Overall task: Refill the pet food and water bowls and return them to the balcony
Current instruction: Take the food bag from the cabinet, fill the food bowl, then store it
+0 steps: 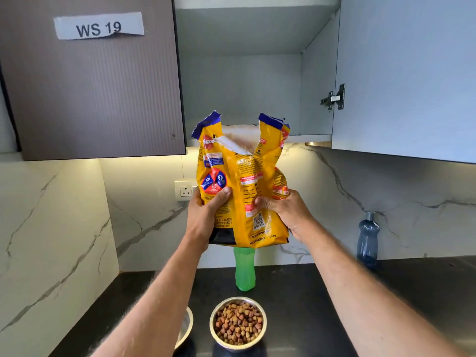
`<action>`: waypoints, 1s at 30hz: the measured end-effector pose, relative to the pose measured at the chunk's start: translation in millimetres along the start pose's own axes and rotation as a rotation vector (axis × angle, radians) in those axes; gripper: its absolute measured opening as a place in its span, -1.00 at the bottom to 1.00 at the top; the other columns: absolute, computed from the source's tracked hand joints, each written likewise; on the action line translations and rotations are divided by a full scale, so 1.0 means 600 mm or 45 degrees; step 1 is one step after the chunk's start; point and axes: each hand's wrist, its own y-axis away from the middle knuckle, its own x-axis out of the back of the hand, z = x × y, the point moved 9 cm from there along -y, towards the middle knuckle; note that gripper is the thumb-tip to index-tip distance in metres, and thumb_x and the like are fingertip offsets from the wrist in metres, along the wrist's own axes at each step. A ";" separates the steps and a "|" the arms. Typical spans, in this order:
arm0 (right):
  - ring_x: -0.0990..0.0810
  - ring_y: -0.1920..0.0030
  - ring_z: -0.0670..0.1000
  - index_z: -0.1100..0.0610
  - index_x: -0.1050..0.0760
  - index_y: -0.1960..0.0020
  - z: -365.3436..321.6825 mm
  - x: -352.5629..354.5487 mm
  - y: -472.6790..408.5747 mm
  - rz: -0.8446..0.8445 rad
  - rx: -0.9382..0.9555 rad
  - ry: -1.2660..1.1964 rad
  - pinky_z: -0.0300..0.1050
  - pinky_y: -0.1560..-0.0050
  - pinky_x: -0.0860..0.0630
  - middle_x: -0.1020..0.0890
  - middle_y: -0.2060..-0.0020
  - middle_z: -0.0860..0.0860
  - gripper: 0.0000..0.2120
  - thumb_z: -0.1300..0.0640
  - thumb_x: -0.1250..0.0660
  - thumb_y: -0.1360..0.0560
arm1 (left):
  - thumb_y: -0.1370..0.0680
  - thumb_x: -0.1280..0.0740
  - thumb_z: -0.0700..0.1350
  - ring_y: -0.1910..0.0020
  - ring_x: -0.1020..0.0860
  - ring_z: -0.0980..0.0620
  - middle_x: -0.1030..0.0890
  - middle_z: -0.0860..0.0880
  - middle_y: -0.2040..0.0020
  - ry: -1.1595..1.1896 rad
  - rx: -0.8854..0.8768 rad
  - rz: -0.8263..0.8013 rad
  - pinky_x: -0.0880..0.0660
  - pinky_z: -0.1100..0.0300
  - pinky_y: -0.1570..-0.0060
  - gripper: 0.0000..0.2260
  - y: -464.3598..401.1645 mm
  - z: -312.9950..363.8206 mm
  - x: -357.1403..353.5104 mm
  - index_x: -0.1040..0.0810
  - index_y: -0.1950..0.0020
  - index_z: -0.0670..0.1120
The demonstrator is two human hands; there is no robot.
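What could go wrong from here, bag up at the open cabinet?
1. The food bag has a torn, open top; if it tips as both hands, left hand and right hand, lift it toward the cabinet shelf, kibble could spill onto the counter.
2. The green bottle stands right under the bag; lowering the bag could knock it over toward the filled bowl.

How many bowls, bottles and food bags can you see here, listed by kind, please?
Bowls: 2, one with kibble, one mostly hidden behind the left arm
Bottles: 2, green, dark blue
Food bags: 1, yellow
Total: 5
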 end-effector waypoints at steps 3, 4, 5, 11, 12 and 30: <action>-0.76 -0.03 0.14 0.06 -0.67 -0.16 -0.008 0.011 -0.004 -0.005 0.004 -0.005 0.25 -0.17 -0.64 -0.77 -0.04 0.05 -0.08 -0.36 -0.70 0.09 | -0.30 -0.56 0.18 -0.06 -0.70 -0.15 -0.70 -0.09 -0.14 0.011 0.014 0.021 -0.60 -0.25 -0.12 -0.33 -0.004 0.005 -0.010 -0.51 -0.33 -0.04; -0.76 -0.02 0.14 0.05 -0.68 -0.14 -0.013 0.014 -0.007 -0.001 0.007 -0.002 0.23 -0.15 -0.64 -0.77 -0.03 0.04 -0.12 -0.35 -0.70 0.08 | -0.32 -0.55 0.16 -0.06 -0.70 -0.14 -0.70 -0.08 -0.13 0.018 0.016 0.026 -0.59 -0.25 -0.12 -0.37 -0.007 0.007 -0.014 -0.52 -0.32 -0.03; -0.77 -0.01 0.14 0.04 -0.68 -0.12 -0.018 0.019 -0.011 0.010 0.012 0.004 0.22 -0.14 -0.65 -0.77 -0.02 0.04 -0.17 -0.32 -0.70 0.06 | -0.33 -0.53 0.15 -0.05 -0.70 -0.14 -0.71 -0.08 -0.13 0.021 0.016 0.026 -0.59 -0.25 -0.13 -0.39 -0.010 0.011 -0.018 -0.52 -0.31 -0.03; -0.77 0.02 0.15 0.08 -0.70 -0.08 -0.073 0.037 -0.056 0.114 0.087 0.000 0.26 -0.13 -0.66 -0.78 0.02 0.08 -0.40 -0.11 -0.67 -0.10 | -0.36 -0.51 0.15 -0.06 -0.70 -0.11 -0.71 -0.06 -0.13 0.025 -0.063 -0.045 -0.60 -0.21 -0.14 -0.42 -0.064 0.063 -0.050 -0.53 -0.32 -0.03; -0.77 0.02 0.15 0.08 -0.70 -0.08 -0.084 0.040 -0.065 0.135 0.101 -0.001 0.25 -0.13 -0.66 -0.78 0.02 0.08 -0.41 -0.10 -0.67 -0.10 | -0.37 -0.51 0.16 -0.07 -0.70 -0.10 -0.71 -0.05 -0.13 0.026 -0.087 -0.067 -0.60 -0.19 -0.14 -0.42 -0.077 0.075 -0.055 -0.53 -0.32 -0.02; -0.78 0.09 0.20 0.13 -0.66 -0.16 -0.261 0.089 -0.215 0.397 0.204 0.046 0.21 0.07 -0.70 -0.77 0.04 0.12 -0.34 -0.05 -0.67 -0.10 | -0.25 -0.53 0.34 -0.06 -0.69 -0.09 -0.71 0.00 -0.11 -0.061 -0.217 -0.215 -0.57 -0.15 -0.19 -0.31 -0.280 0.242 -0.145 -0.58 -0.29 0.07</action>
